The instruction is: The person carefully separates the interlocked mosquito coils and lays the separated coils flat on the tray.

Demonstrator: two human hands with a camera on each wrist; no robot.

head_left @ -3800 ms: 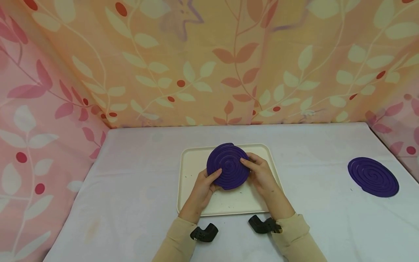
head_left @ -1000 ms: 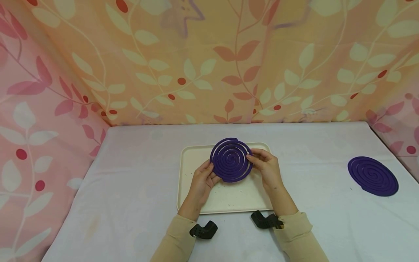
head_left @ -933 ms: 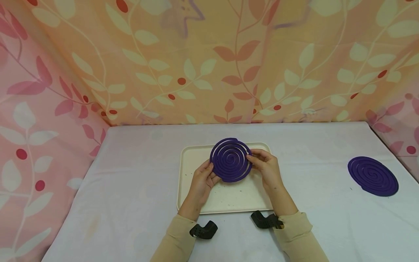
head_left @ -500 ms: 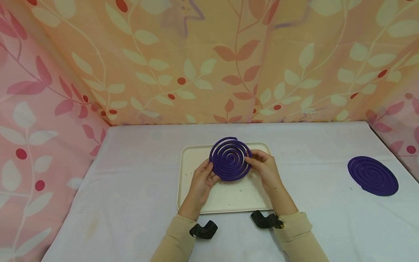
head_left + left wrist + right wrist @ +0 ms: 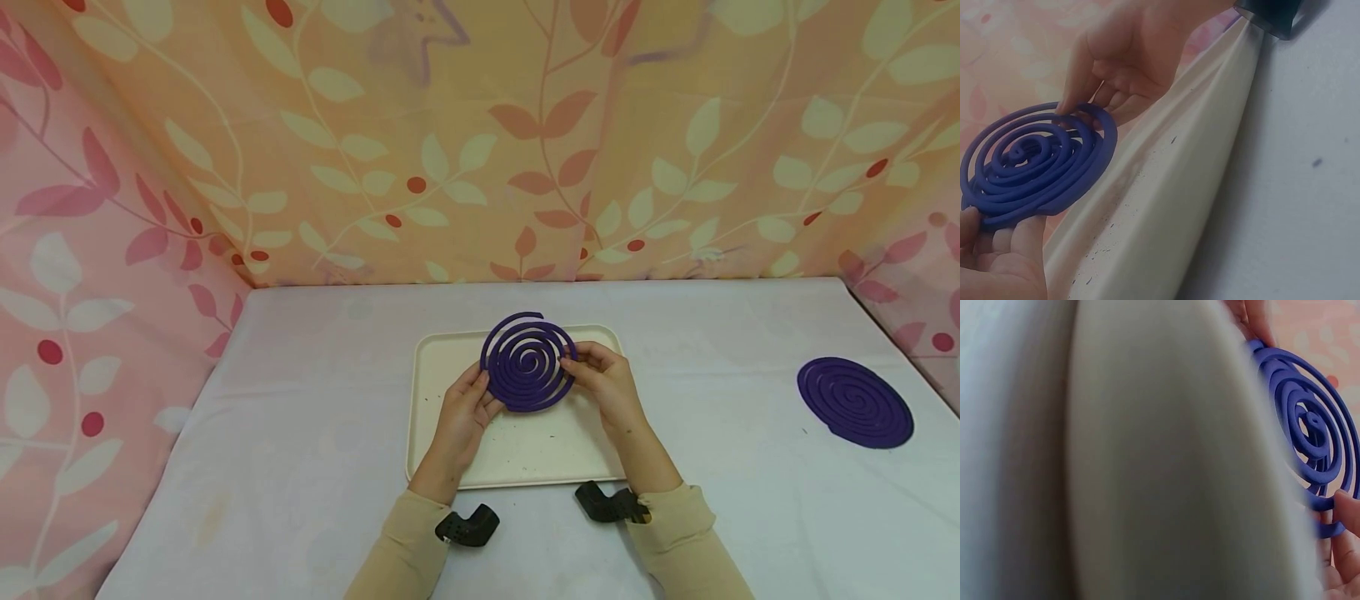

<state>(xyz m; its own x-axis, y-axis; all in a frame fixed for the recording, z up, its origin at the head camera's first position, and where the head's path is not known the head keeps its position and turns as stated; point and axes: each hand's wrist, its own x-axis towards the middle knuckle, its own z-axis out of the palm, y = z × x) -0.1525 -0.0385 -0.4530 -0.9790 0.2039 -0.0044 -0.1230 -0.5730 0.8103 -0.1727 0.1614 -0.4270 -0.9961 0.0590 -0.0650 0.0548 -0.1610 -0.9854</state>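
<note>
A purple mosquito coil (image 5: 517,393) is held up over the tray, tilted toward the head camera. Gaps show between its turns, and in the left wrist view the spiral strands (image 5: 1094,159) stand at different levels, as of two nested coils partly apart. My left hand (image 5: 459,423) pinches the lower left rim between thumb and fingers. On the right side my right hand (image 5: 617,396) pinches the outer turns, its thumb lying over the front. The right wrist view shows the coil (image 5: 1282,390) edge-on beyond the blurred tray wall, with the right thumb at a strand.
Beneath the hands lies a cream tray (image 5: 517,471) with small dark crumbs on it. Another purple mosquito coil (image 5: 855,404) lies flat at the right of the white-covered table (image 5: 300,433). Patterned cloth (image 5: 450,150) closes off the back and sides.
The turns were tightly packed at first; gaps have opened between them, and the outer strand's end now rises at the top. Both hands have risen slightly and keep their pinch.
</note>
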